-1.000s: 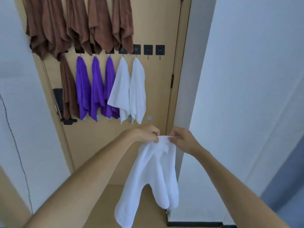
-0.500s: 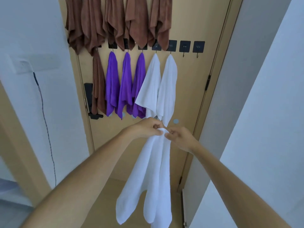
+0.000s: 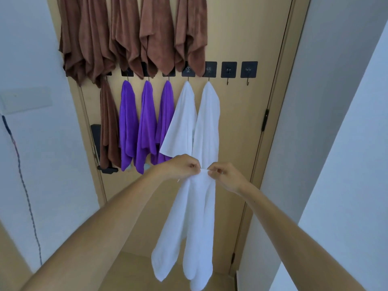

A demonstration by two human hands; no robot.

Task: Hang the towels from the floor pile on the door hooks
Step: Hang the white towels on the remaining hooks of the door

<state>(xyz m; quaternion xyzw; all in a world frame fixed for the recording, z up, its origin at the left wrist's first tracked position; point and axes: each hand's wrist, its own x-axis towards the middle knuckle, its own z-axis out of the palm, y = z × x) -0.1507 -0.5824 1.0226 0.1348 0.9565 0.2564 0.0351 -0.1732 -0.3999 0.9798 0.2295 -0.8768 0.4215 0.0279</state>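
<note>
**A:** On the door [image 3: 241, 122], item one, largest: the tan panel itself, with a row of black adhesive hooks across it. What do you log below that?

**B:** I log the hung stock. Brown towels [image 3: 134, 34] along the top, one more brown below left, three purple towels [image 3: 147, 122], then two white hung towels [image 3: 207, 122] side by side. Two free hooks [image 3: 228, 70] sit at the right end of the row, both bare.

**A:** Item in hand?

**B:** One white towel [image 3: 193, 227], held up in front of the door below the hung white pair, draping down in two long folds. Its top edge is bunched between both hands. The floor pile is out of my view.

**A:** State of the hands?

**B:** Left hand [image 3: 180, 166]: fingers curled, pinching the top edge. Right hand [image 3: 223, 175]: same, pinching the edge just beside the left. I read it as them finding a spot or loop to hook.

**A:** Risks, as you judge them?

**B:** The pinch is small against a long heavy drape, so it could slip out on the lift. Caught shallow on the hook [image 3: 228, 80], it may slide off. A raised arm could also brush the neighbouring white towel loose.
</note>
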